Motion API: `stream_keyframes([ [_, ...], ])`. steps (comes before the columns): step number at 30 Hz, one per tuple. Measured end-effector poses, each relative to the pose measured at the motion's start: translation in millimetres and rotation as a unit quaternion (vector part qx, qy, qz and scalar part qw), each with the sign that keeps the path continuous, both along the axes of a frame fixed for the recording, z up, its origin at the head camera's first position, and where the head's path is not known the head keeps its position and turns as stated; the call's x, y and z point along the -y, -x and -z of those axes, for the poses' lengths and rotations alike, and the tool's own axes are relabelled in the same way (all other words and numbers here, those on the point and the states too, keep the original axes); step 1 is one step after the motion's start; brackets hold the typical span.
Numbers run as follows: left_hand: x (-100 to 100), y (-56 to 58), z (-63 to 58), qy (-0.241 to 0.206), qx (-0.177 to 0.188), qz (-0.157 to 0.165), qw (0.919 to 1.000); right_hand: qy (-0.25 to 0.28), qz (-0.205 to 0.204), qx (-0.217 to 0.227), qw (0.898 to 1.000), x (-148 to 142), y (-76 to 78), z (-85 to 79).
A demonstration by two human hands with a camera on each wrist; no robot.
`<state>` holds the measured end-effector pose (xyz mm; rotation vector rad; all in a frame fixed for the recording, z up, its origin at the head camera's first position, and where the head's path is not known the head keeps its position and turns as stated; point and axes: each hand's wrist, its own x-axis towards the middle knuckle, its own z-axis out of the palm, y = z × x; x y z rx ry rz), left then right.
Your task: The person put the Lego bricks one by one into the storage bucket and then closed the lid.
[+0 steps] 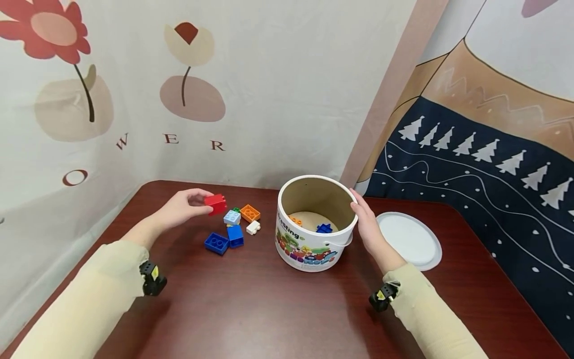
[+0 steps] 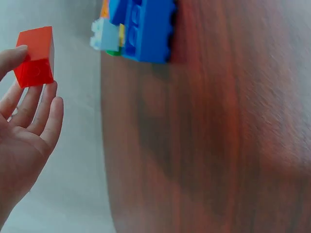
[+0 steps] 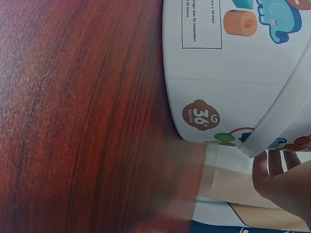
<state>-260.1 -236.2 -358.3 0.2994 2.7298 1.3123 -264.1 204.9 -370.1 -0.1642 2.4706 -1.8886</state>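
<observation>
My left hand (image 1: 185,205) pinches a red toy brick (image 1: 215,204) between thumb and fingers, held up just left of a group of bricks. In the left wrist view the red brick (image 2: 35,56) sits at the fingertips. Below and right of it lie a light blue brick (image 1: 232,217), an orange brick (image 1: 250,213), a white brick (image 1: 253,228) and two blue bricks (image 1: 217,243). My right hand (image 1: 368,222) holds the right side of a white bucket (image 1: 309,252) at its rim. Inside the bucket lie a blue brick (image 1: 324,228) and orange pieces (image 1: 295,220).
A round white lid (image 1: 410,240) lies on the brown table (image 1: 269,304) to the right of the bucket. The bucket's white handle (image 1: 343,243) hangs down at its front right. A printed curtain (image 1: 278,89) hangs behind the table.
</observation>
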Motion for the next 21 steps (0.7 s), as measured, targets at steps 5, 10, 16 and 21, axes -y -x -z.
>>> stream_keyframes([
  [5, -15.5, 2.9, -13.6, -0.004, -0.003, 0.010, 0.9999, -0.013, -0.003, 0.006, 1.000, -2.1, -0.6, 0.7],
  [10, -31.0, 4.7, -24.4, -0.019, -0.009, 0.026, 0.9995, -0.021, -0.003, 0.008, 1.000, -3.5, -1.6, 2.0],
  [16, -46.8, 5.5, -34.8, -0.033, -0.008, 0.041, 0.9986, -0.029, -0.003, 0.003, 1.000, -3.4, -1.4, 1.9],
  [21, -59.6, 9.2, -45.9, -0.045, -0.017, 0.051, 0.9975, -0.029, -0.008, -0.002, 1.000, -2.0, 0.8, -0.7],
])
